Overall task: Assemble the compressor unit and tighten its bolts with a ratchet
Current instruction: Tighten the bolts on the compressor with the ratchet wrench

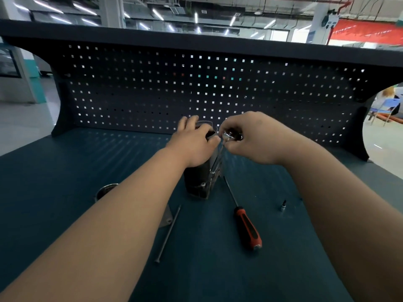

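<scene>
**One hand steadies the unit, the other works the ratchet**

Through the head camera I see the compressor unit (197,182) standing upright near the middle of the blue table (65,171), in front of the pegboard (152,94). The left hand (195,141) is curled over the top of the unit and grips it. I think this stops the unit from spinning or tipping when a bolt is turned.

The right hand (253,139) pinches the shiny head of the ratchet (231,134), just beside the top of the unit. A thin metal rod (218,159) runs down from there along the unit's side. I cannot tell if it is a long bolt or an extension bar. The hand hides the ratchet's handle.

An orange and black screwdriver (247,227) lies in front and to the right, with its tip near the unit's base. A loose long bolt (169,233) lies in front and to the left. A small socket bit (283,206) stands well apart on the right. A metal cup (104,190) and a flat metal plate (166,217) peek out from under the left arm.

I think the two hands are very close together, so the ratchet has little room to swing.
</scene>
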Demonstrator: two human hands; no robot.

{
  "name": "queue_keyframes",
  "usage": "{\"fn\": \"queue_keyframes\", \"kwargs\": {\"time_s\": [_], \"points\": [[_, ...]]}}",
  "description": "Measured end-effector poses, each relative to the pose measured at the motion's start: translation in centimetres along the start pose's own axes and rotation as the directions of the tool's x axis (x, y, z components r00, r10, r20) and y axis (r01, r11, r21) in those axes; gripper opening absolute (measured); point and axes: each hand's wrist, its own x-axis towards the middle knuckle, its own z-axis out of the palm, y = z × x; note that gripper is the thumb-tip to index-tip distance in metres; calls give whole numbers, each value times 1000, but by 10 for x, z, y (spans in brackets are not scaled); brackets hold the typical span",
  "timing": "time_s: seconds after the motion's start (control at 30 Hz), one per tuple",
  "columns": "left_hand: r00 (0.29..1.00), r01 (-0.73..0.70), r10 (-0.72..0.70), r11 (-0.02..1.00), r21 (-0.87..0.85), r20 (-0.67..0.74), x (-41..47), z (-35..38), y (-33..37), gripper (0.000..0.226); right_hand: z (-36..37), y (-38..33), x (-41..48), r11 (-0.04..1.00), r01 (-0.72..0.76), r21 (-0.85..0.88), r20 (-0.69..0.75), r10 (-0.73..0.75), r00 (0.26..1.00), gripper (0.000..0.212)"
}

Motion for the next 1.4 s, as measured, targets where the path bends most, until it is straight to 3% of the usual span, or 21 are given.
{"fn": "queue_keyframes", "kwargs": {"time_s": [0.13,0.37,0.57,0.7,0.8,0.9,1.0,1.17,1.23,1.3,1.33,1.4], "points": [[991,-27,32,999,-40,126,6,-3,-4,60,5,-2,2,1000,-4,-8,2,4,1000,19],[985,-28,16,997,67,173,15,-7,-2,62,12,-11,9,999,18,-32,21,-18,1000,20],[988,57,-58,998,5,144,7,-17,6,39,3,-16,13,997,0,-71,131,9,991,14],[989,3,-7,1000,28,150,6,-14,15,74,-2,-28,20,983,-6,-181,192,42,980,11],[986,25,-42,994,105,162,9,-13,23,73,-7,-33,20,949,-28,-315,225,103,969,9],[979,67,-97,984,167,179,11,-16,32,76,-10,-33,15,911,-90,-402,203,184,962,26],[982,133,-153,976,172,114,12,-15,38,73,-9,-35,13,851,-166,-499,133,264,955,45],[987,154,-152,987,43,-52,8,0,40,60,-10,-36,24,860,-300,-412,218,413,884,36],[985,79,-89,994,-71,-149,5,4,39,43,-9,-34,26,854,-327,-405,228,441,868,35],[962,-62,20,987,-146,-272,-1,7,40,13,-9,-32,27,840,-310,-445,230,441,867,33],[945,-116,60,981,-157,-322,-4,7,41,8,-10,-30,28,832,-293,-470,238,439,866,29],[931,-175,87,959,-224,-354,-9,6,38,20,-12,-28,27,825,-287,-487,258,450,855,29]]}}
